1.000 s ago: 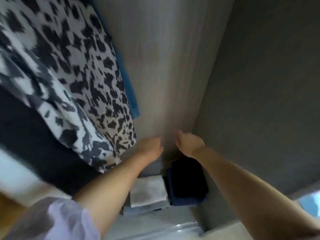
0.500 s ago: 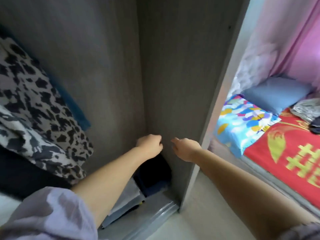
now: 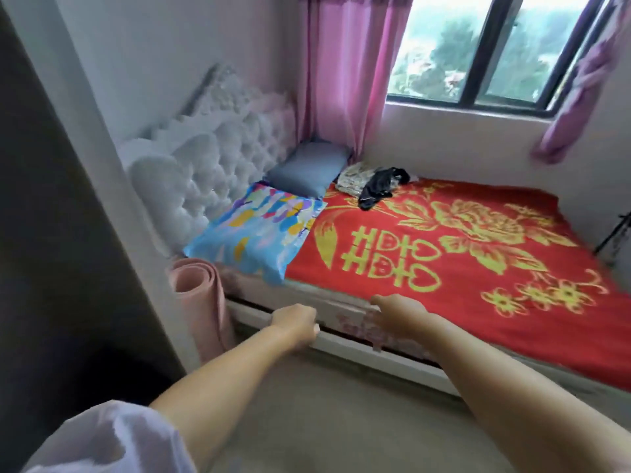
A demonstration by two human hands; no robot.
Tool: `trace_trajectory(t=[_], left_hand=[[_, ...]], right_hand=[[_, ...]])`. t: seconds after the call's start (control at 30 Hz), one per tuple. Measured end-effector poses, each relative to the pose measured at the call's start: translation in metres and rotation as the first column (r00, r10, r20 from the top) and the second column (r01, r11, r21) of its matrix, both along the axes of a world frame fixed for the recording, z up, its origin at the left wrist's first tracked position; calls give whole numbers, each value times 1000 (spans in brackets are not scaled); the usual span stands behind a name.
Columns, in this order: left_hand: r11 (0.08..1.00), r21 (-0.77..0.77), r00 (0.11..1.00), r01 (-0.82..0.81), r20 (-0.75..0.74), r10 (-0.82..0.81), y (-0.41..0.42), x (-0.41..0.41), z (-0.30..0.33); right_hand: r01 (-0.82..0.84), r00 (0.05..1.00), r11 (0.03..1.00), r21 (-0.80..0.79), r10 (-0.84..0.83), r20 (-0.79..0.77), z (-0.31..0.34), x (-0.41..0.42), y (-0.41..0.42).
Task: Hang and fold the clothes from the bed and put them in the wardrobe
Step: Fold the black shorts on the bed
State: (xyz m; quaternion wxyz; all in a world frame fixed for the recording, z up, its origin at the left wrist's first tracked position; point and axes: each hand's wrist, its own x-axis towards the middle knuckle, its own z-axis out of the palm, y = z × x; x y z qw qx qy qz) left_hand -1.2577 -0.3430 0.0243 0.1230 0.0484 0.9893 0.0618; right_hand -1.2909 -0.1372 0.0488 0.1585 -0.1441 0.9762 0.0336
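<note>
Home bedroom. Bed [image 3: 478, 336] with red-and-gold blanket [image 3: 461, 254], tufted white headboard [image 3: 205, 172], two pillows: colourful one [image 3: 252, 233], grey-blue one [image 3: 307, 169]. Small heap of clothes [image 3: 372, 180] on the blanket. Pink curtains [image 3: 345, 70] by a window [image 3: 485, 49]; wardrobe side panel [image 3: 51, 216] at left.

Yellow 囍 signs on red blanket [image 3: 444, 254]
</note>
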Motion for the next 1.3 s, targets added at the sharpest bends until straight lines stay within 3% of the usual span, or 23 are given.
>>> trace_trajectory(t=[0.17,0.37,0.67,0.8,0.87,1.07,1.3], left_hand=[[992,48,993,113,-29,-112,59,-42,14],[987,52,988,154,26,-155,78,-109,-5],[980,58,979,192,57,-195,83,-292,-5],[981,48,980,189,54,-192,87,-367,-6],[981,26,976,192,99,-194,96,-393,-18],[941,-86,935,329,174,-310,148,-476,-55],[975,-71,958,212,212,-193,197,-627,-105]], right_hand=[[189,982,979,-75,-188,19,-5,-14,68],[233,970,969,-88,-224,96,-34,-63,87],[263,951,964,-31,-254,174,-39,-225,107],[331,944,923,-195,-325,65,-44,-281,117],[331,944,922,-200,-326,55,-55,-302,128],[404,911,905,-134,-383,155,-94,-394,185],[375,910,912,-164,-328,255,-153,-559,238]])
